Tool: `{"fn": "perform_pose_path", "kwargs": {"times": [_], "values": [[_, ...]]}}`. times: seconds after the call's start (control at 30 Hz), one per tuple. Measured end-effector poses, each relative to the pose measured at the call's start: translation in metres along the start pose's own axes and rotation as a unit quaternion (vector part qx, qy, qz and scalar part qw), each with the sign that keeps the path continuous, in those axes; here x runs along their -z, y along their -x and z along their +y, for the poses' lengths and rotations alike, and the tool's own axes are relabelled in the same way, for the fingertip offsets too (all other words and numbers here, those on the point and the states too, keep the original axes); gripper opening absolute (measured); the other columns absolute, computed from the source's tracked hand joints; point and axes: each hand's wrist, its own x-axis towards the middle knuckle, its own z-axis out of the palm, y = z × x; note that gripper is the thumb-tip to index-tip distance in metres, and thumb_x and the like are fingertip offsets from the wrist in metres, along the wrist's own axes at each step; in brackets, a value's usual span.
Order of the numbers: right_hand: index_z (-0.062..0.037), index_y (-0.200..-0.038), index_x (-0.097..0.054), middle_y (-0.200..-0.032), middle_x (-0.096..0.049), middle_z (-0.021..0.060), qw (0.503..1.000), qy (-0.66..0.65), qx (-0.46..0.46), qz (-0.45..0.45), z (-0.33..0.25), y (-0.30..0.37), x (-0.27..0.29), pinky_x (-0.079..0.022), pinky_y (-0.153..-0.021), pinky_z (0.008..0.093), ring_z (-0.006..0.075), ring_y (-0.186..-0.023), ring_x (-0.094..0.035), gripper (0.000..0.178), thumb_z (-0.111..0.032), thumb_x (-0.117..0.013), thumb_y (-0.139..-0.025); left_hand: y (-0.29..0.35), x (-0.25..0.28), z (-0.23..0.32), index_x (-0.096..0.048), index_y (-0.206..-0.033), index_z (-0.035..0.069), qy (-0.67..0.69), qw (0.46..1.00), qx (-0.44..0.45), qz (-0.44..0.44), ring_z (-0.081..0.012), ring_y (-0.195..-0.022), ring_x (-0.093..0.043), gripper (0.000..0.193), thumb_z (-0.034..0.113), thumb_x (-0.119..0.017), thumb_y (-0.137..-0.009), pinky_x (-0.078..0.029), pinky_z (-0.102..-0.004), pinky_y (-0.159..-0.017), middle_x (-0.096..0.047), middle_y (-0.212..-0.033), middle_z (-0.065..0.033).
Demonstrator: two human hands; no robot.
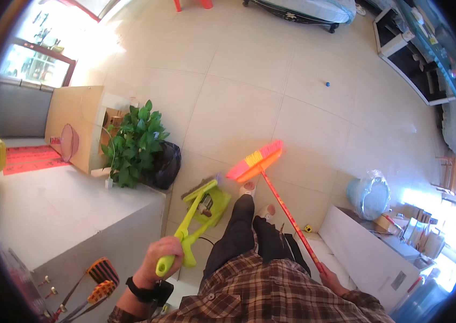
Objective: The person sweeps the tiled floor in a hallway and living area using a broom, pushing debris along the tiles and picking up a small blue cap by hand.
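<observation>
Left hand (162, 253) closed round a green dustpan's handle, green dustpan (218, 204) beside the right corner of the white cabinet (77, 207), right hand (333, 281) wrapped around a red broom (292, 220), bristles beyond the shoes (267, 211).

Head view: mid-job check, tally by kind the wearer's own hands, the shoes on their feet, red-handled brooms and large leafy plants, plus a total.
Hands: 2 (left hand, right hand)
Shoes on feet: 2 (left shoe, right shoe)
Red-handled broom: 1
Large leafy plant: 1
Total: 6
</observation>
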Motion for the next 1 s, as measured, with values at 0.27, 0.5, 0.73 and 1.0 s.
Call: {"fn": "perform_pose_path", "kwargs": {"times": [0.27, 0.5, 0.73, 1.0], "values": [[-0.0114, -0.129, -0.028, -0.107, -0.050, 0.0228, 0.993, -0.022, 0.116, 0.024, -0.151, -0.203, -0.028, -0.040, -0.080, 0.0360, 0.0321, -0.098, -0.051, 0.047, -0.018, -0.040, -0.084, 0.065, -0.017, -0.028, -0.051, -0.067, 0.004, -0.011, 0.994, 0.106, 0.028, -0.0263, -0.065, -0.054, 0.011, -0.002, -0.058, -0.061, -0.044, -0.0317, -0.063, -0.054, -0.066, -0.0095], [-0.0124, -0.130, -0.023, -0.110, -0.047, 0.0238, 0.963, 0.067, 0.256, 0.046, -0.117, -0.222, -0.013, -0.039, -0.082, 0.0388, 0.0375, -0.098, -0.047, 0.049, -0.015, -0.038, -0.083, 0.103, -0.031, -0.050, -0.050, -0.066, 0.004, -0.083, 0.982, 0.128, 0.107, -0.0258, -0.065, -0.055, 0.010, -0.002, -0.056, -0.061, -0.044, -0.0319, -0.062, -0.056, -0.068, -0.0092], [-0.0180, -0.128, -0.029, -0.106, -0.051, 0.0221, 0.971, 0.219, 0.052, -0.081, -0.032, -0.060, 0.052, -0.040, -0.083, 0.0387, 0.0361, -0.098, -0.050, 0.049, -0.023, -0.042, -0.081, 0.156, -0.053, -0.072, -0.051, -0.065, 0.005, -0.075, 0.959, 0.167, 0.216, -0.0262, -0.067, -0.055, 0.011, -0.003, -0.057, -0.061, -0.044, -0.0320, -0.063, -0.056, -0.069, -0.0081], [-0.0064, -0.122, -0.039, -0.100, -0.054, 0.0229, 0.975, 0.118, 0.180, 0.062, -0.118, -0.151, 0.014, -0.042, -0.078, 0.0345, 0.0330, -0.091, -0.055, 0.043, -0.017, -0.047, -0.082, 0.159, -0.055, -0.076, -0.051, -0.068, 0.005, -0.086, 0.955, 0.176, 0.221, -0.0273, -0.072, -0.056, 0.011, -0.003, -0.057, -0.062, -0.045, -0.0322, -0.066, -0.057, -0.075, -0.0107]]}}
